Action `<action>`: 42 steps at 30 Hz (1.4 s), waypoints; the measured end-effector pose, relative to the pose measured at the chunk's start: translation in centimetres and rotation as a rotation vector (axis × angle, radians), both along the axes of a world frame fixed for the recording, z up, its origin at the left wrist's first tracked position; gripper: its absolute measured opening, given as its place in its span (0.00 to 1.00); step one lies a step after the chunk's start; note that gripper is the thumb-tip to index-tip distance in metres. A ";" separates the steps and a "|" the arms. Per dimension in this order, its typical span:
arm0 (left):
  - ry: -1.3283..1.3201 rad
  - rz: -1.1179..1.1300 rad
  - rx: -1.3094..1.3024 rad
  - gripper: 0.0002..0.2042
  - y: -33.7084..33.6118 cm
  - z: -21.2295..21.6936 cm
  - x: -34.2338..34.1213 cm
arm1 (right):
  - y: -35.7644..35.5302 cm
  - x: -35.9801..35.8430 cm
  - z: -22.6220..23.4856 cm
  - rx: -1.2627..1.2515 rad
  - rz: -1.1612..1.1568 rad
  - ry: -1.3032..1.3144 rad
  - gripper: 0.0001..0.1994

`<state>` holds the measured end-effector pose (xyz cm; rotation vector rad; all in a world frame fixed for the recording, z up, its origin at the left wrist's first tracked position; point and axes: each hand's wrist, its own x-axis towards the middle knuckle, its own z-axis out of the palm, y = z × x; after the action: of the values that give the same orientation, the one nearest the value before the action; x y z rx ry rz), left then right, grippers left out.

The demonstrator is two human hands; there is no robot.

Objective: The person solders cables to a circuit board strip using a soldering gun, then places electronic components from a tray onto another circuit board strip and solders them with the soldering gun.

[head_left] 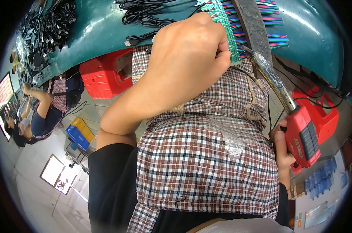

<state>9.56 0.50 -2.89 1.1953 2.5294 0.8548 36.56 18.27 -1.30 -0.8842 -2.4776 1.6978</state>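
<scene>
A: Fingers first.
B: Left hand (187, 56), top centre: curled into a loose fist, thumb alongside, over the green circuit-board strip (233, 44). Undersides hidden, can't tell if it pinches anything. Right hand (281, 149), right of frame: wrapped round the red soldering gun (301, 125), thumb on the handle.
A: Where's the tip?
B: Aimed up-left at the strip's lower end, near the coloured wires (277, 37). Contact: can't tell.
A: Step?
B: My read: soldering at the strip. Next move calls for a steady tip on the joint and the board kept still.
A: Around it?
B: Dark bar (255, 25) across the wires, right of the strip. Black cables (135, 17) left of it, cable heap (61, 25) upper left, green table (98, 39) under all. Checked apron (199, 163) lower centre. Co-worker (47, 112) far left.
A: Any writing?
B: Pale marks on the gun's handle and the blue crate (77, 136), left. Too small to read surely.
</scene>
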 end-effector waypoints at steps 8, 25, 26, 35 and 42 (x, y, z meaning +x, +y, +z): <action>0.016 -0.019 -0.008 0.06 -0.1 -0.1 0.0 | -0.2 -1.7 2.5 -0.223 -0.168 -0.244 0.15; -0.006 -0.015 0.007 0.06 -0.5 0.3 0.4 | -0.1 -4.7 1.2 -0.273 -0.331 0.187 0.12; 0.018 -0.027 -0.007 0.06 -0.4 0.4 0.4 | -0.2 -4.7 1.2 -0.272 -0.356 0.170 0.12; 0.362 0.332 0.097 0.04 -1.5 0.6 -8.9 | 0.4 -4.4 -0.1 -0.272 -0.315 0.237 0.11; 0.606 0.228 0.227 0.10 -3.5 -4.9 -18.7 | 0.3 -4.8 0.1 -0.212 -0.262 0.253 0.08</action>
<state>-9.18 -3.00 -7.81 1.4273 3.1702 0.9666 31.80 18.57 -1.23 -0.8972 -1.9570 1.8679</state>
